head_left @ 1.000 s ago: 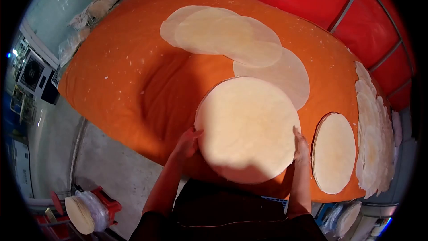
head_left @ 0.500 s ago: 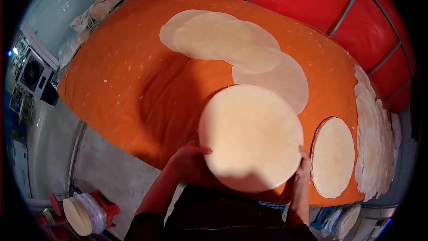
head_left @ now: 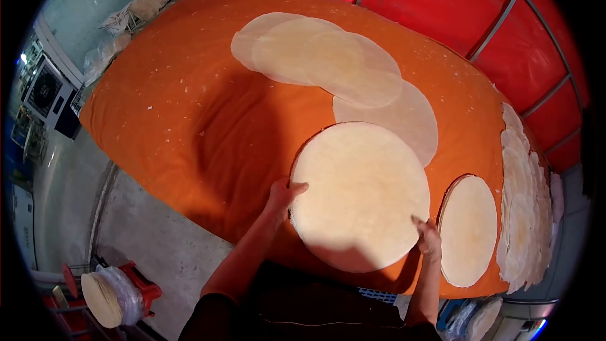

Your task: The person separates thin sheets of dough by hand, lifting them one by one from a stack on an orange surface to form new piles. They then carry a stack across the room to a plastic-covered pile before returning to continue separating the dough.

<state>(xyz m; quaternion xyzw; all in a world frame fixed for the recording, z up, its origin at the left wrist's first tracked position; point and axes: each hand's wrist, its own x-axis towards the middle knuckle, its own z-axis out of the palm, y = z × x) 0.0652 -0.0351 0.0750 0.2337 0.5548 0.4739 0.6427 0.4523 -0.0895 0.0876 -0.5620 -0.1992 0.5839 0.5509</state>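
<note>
A thick stack of large, round, thin flatbreads [head_left: 363, 192] lies in front of me on the orange cloth. My left hand [head_left: 285, 194] grips its left rim, thumb over the top and fingers down the side, partly hidden. At the lower right rim, my right hand [head_left: 429, 237] holds the edge with a digit reaching onto the top sheet. Just beyond the stack, several thin, see-through round sheets [head_left: 328, 53] overlap in a curved row. A second round stack [head_left: 468, 230] sits right beside my right hand.
Orange cloth [head_left: 158, 132] covers the broad table. Along its right end runs a long row of overlapping flatbreads [head_left: 524, 202]. Red panels [head_left: 429, 6] rise behind. On the floor at lower left, another round stack [head_left: 101, 300] and plastic wrap rest on a red stool [head_left: 146, 290].
Both hands have shifted on the rim: the left slightly up and right, its thumb further over the top. A digit of my right hand now extends onto the top sheet. The view tilts slightly.
</note>
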